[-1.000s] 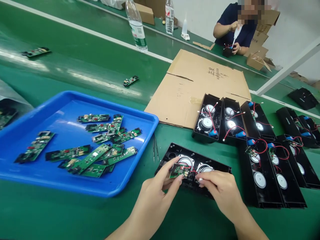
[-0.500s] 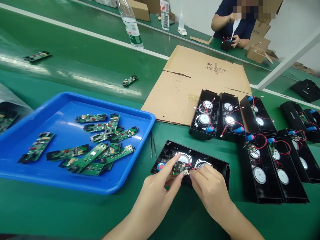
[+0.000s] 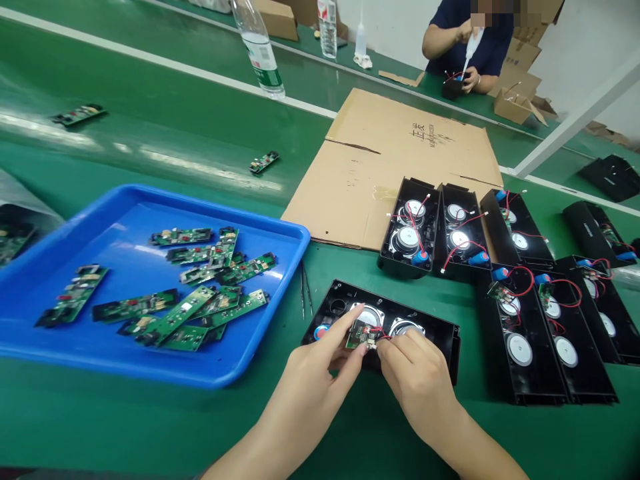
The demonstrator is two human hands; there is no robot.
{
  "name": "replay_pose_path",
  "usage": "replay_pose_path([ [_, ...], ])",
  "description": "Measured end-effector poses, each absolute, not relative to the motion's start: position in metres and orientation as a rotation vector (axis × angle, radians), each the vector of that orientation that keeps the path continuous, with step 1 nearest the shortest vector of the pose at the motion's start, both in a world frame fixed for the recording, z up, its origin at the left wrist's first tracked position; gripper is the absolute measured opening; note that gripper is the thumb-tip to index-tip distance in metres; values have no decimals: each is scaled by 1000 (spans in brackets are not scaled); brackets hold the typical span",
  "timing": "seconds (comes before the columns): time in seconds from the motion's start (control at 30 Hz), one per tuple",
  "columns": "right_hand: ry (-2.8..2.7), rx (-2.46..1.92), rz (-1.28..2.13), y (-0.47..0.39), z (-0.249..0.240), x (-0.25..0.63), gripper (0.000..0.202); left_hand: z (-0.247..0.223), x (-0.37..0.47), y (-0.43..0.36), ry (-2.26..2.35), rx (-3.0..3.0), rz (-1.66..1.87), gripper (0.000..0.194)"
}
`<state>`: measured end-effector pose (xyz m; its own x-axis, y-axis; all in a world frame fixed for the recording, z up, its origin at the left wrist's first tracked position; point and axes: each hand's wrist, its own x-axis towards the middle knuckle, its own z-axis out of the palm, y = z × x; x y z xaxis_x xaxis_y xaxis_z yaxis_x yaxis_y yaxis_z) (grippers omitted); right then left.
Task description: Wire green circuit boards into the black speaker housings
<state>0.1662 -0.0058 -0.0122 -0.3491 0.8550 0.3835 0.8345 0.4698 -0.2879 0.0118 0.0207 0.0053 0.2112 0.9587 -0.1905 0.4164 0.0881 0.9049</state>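
My left hand (image 3: pixel 320 363) grips a small green circuit board (image 3: pixel 358 335) between thumb and fingers, above an open black speaker housing (image 3: pixel 345 293). Red wires run from the board. With closed fingertips, my right hand (image 3: pixel 417 373) pinches a thin red wire with a small white plug (image 3: pixel 373 345) at the board's right edge. How far the plug sits in its socket is too small to tell. Two round speakers lie in the housing, partly covered by my hands. A blue cylindrical part (image 3: pixel 321 331) shows at its left end.
A blue tray (image 3: pixel 220 381) with several circuit boards stands left, tweezers (image 3: pixel 305 290) beside it. Several wired speaker housings (image 3: pixel 520 387) fill the right side. Behind lie flattened cardboard (image 3: pixel 345 193) and a belt carrying boards (image 3: pixel 264 162). Across from me, a person (image 3: pixel 467 47) holds a white bottle.
Both boards on the belt have shifted slightly right, as has a black housing at far right. My hands keep nearly the same hold on the board and wire.
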Motion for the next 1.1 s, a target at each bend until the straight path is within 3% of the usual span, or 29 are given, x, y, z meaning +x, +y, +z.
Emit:
replay_pose_path([
  [0.3,-2285,-1385,-67,-7,-12,164,33,6,12,20,1343,1623,613,39],
  [0.5,-2033,-1498,134,-9,-19,164,26,6,7,24,1221,1713,637,32],
  [0.8,-2096,-1589,317,-10,-14,169,12,6,9,22,1205,1477,695,24],
  [0.87,-2159,-1618,352,-12,-6,179,25,6,8,20,1244,1403,704,25],
  [1.03,-2395,-1779,375,-10,12,205,100,9,2,20,1294,1256,722,27],
  [1.1,-2481,-1852,468,-7,13,207,111,11,0,23,1288,1182,716,30],
])
